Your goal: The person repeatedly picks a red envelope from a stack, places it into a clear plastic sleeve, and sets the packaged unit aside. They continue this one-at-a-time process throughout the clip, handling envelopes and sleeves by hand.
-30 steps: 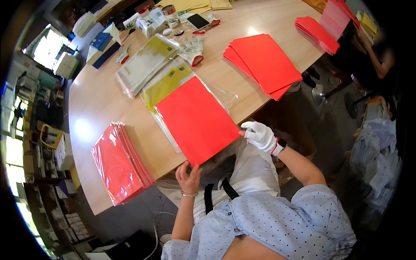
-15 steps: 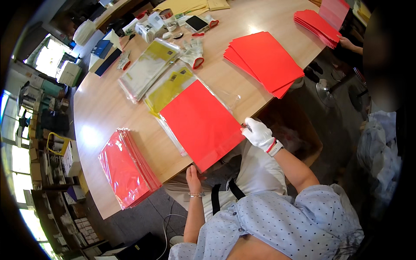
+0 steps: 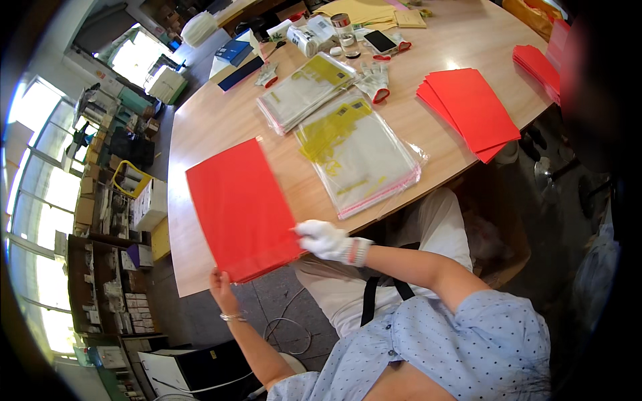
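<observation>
A red sheet (image 3: pixel 241 204), seemingly inside a clear plastic sleeve, lies over the stack at the left of the table, hiding most of what is under it. My left hand (image 3: pixel 223 289), bare and with a bracelet at the wrist, pinches its near left corner. At its right edge, my right hand (image 3: pixel 326 241) in a white knitted glove grips the near right corner. To the right lies a pile of clear plastic sleeves (image 3: pixel 374 157), with yellow showing through. Another pile of sleeves (image 3: pixel 304 90) sits just beyond.
A stack of red sheets (image 3: pixel 471 110) lies at the right table edge, with another red stack (image 3: pixel 535 67) farther off. Loose work gloves (image 3: pixel 374 81), a phone (image 3: pixel 380 42), a glass jar (image 3: pixel 346 37) and a blue box (image 3: pixel 234 52) stand at the back.
Both hands have carried the red sheet leftward, off the clear sleeves and over the wrapped red stack. The view has shifted too, so the table sits farther right.
</observation>
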`<state>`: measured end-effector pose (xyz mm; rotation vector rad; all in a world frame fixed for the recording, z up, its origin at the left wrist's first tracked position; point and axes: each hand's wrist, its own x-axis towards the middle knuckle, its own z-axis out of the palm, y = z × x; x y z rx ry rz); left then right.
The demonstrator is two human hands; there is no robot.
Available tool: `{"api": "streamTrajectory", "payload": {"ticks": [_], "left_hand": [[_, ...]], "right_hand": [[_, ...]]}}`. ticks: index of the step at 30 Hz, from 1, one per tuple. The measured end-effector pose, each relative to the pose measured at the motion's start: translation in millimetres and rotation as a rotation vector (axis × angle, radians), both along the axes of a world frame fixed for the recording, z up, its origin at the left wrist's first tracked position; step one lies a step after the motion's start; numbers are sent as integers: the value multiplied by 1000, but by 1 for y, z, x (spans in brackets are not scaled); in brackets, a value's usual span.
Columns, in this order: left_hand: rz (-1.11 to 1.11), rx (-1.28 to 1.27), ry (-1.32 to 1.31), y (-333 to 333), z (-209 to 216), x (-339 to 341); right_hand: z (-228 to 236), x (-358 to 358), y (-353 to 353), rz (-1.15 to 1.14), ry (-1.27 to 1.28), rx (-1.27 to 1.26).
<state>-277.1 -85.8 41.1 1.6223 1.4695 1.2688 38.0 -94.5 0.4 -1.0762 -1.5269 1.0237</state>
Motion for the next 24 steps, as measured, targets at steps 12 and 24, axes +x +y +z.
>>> {"api": "streamTrajectory", "payload": {"ticks": [12,24], "left_hand": [[16,4,1054,50,-12,39],[67,-24,1072,49,-36,45]], "right_hand": [[19,-49,26,177,-398,-52],[16,329,-91,-760,-1172,182]]}}
